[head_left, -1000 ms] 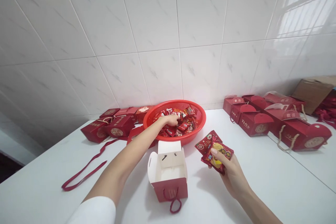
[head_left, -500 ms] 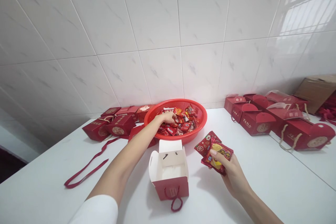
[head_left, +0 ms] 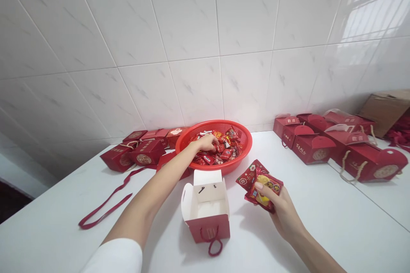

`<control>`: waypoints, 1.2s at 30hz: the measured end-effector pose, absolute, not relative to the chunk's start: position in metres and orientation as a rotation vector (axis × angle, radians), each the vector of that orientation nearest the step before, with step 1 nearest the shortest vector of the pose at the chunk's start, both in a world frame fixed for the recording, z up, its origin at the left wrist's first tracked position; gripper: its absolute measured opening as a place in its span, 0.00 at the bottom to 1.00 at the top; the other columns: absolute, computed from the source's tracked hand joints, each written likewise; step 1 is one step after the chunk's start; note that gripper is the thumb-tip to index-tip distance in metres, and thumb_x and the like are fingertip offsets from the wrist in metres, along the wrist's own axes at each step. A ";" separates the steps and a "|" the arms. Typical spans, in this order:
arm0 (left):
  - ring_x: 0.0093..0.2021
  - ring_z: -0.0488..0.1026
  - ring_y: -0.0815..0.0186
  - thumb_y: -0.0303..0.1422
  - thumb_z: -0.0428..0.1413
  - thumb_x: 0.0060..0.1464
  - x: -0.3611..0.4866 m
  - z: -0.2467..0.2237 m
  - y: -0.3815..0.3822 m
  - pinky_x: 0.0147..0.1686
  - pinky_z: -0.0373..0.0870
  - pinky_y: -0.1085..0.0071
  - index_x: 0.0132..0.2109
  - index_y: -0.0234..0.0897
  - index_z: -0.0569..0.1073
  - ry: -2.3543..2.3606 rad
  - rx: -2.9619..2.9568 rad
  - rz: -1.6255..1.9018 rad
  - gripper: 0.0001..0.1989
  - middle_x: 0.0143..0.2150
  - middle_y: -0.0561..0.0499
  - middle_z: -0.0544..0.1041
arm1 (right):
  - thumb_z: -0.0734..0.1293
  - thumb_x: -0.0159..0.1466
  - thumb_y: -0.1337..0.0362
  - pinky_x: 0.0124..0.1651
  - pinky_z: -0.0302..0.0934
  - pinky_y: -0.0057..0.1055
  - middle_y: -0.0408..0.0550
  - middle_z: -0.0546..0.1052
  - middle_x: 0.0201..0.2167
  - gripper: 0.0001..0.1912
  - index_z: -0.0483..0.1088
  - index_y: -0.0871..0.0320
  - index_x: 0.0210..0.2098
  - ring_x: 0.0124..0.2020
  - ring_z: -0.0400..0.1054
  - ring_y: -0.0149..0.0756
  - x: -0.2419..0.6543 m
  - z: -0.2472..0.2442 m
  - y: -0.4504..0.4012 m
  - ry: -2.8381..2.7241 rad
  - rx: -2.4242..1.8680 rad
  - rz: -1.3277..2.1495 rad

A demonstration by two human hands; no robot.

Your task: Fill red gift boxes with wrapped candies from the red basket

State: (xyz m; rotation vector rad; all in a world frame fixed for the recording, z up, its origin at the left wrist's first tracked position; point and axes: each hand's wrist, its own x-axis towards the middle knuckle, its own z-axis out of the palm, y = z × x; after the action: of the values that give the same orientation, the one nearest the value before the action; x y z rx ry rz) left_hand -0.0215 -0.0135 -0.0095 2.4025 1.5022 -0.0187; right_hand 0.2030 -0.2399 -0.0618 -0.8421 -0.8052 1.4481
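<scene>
Left hand [head_left: 205, 142] deep in red basket [head_left: 243, 134], fingers curled on sweets [head_left: 224, 149]. Right hand [head_left: 282, 213] gripping packets [head_left: 259, 179] beside open box [head_left: 206, 207] on bench [head_left: 320, 222]. Could drop packets, or tip the light box with a bump.

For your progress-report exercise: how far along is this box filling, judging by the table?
Done: closed red gift boxes stand at right. In hand: the right hand holds red sweet packets; the left hand reaches into the red plastic basket. Left: the open white-lined box looks empty.
</scene>
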 end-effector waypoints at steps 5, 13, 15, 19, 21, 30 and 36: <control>0.35 0.77 0.63 0.25 0.61 0.41 -0.021 -0.008 -0.016 0.35 0.69 0.74 0.40 0.34 0.84 1.432 2.326 0.050 0.16 0.32 0.52 0.82 | 0.80 0.51 0.53 0.34 0.71 0.29 0.47 0.78 0.33 0.21 0.76 0.59 0.38 0.32 0.71 0.35 0.204 -0.061 -0.239 -0.811 -0.834 1.456; 0.29 0.75 0.64 0.28 0.65 0.37 -0.018 -0.002 -0.023 0.30 0.68 0.72 0.26 0.34 0.78 1.316 2.226 0.239 0.04 0.25 0.51 0.79 | 0.79 0.52 0.52 0.33 0.70 0.28 0.47 0.78 0.32 0.21 0.75 0.59 0.38 0.32 0.70 0.33 0.203 -0.061 -0.239 -0.826 -0.824 1.448; 0.31 0.75 0.64 0.30 0.65 0.40 -0.018 0.005 -0.030 0.31 0.69 0.72 0.29 0.34 0.78 1.262 2.219 0.341 0.06 0.29 0.50 0.80 | 0.79 0.52 0.52 0.34 0.70 0.28 0.48 0.79 0.35 0.22 0.75 0.59 0.39 0.33 0.71 0.34 0.202 -0.061 -0.239 -0.825 -0.814 1.457; 0.38 0.77 0.62 0.36 0.61 0.48 -0.021 0.027 -0.054 0.33 0.71 0.71 0.35 0.34 0.77 1.141 2.161 0.505 0.10 0.38 0.46 0.82 | 0.79 0.52 0.53 0.35 0.72 0.29 0.49 0.80 0.37 0.22 0.76 0.58 0.41 0.34 0.73 0.36 0.202 -0.060 -0.241 -0.824 -0.810 1.473; 0.40 0.77 0.61 0.36 0.60 0.49 -0.026 0.040 -0.073 0.37 0.73 0.70 0.34 0.34 0.77 1.041 2.099 0.553 0.09 0.39 0.46 0.81 | 0.80 0.51 0.53 0.35 0.72 0.30 0.48 0.80 0.36 0.22 0.76 0.58 0.40 0.34 0.73 0.36 0.202 -0.060 -0.243 -0.818 -0.816 1.471; 0.48 0.76 0.61 0.33 0.55 0.59 -0.062 0.061 -0.186 0.46 0.72 0.68 0.49 0.39 0.80 1.007 2.106 0.451 0.14 0.50 0.47 0.80 | 0.80 0.51 0.54 0.40 0.74 0.35 0.52 0.82 0.43 0.23 0.75 0.57 0.42 0.40 0.77 0.44 0.196 -0.056 -0.250 -0.902 -0.844 1.466; 0.60 0.69 0.57 0.35 0.54 0.63 -0.082 0.052 -0.229 0.51 0.70 0.66 0.60 0.42 0.73 1.014 2.281 0.365 0.19 0.62 0.44 0.72 | 0.79 0.50 0.53 0.39 0.76 0.40 0.55 0.81 0.43 0.28 0.74 0.59 0.46 0.40 0.78 0.49 0.196 -0.046 -0.250 -0.905 -0.848 1.445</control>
State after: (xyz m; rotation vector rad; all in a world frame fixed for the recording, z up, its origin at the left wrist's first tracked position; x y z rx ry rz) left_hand -0.0816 -0.2290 0.0523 2.2808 1.0145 0.3653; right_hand 0.1962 -0.2499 -0.0463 -0.8484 -0.9053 1.4445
